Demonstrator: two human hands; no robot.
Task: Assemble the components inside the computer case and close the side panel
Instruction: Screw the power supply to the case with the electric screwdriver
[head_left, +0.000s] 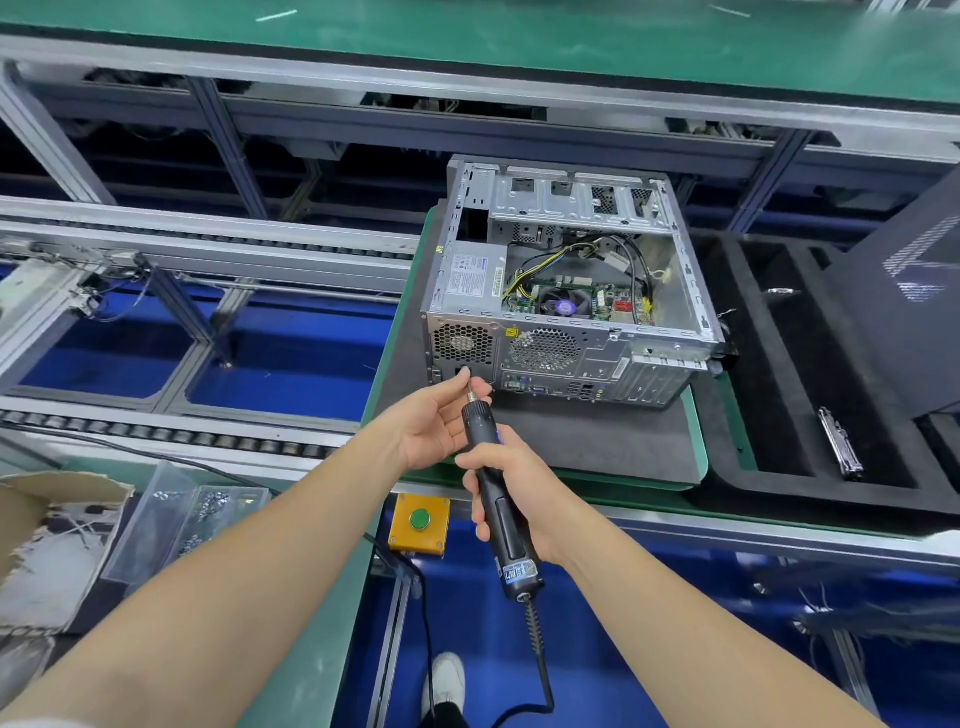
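A yellow box (420, 525) with a green push-button sat beside the green worktop (317, 623), and a torn cardboard box (47, 519) lay well to its left. A roller conveyor (156, 434) ran along the left, and a white shoe (447, 675) showed on the floor below.

A silver-grey computer case (597, 358) is being shown on a black foam pad (571, 441), its rear vents (544, 349) being patterned in honeycomb mesh — yellow and black cables (535, 262) and a green motherboard (605, 301) are being seen inside. A black electric screwdriver (479, 426) with a blue label (519, 573) is being framed by a green pallet (623, 480) and a yellow box (410, 540) — its button (420, 518) green.
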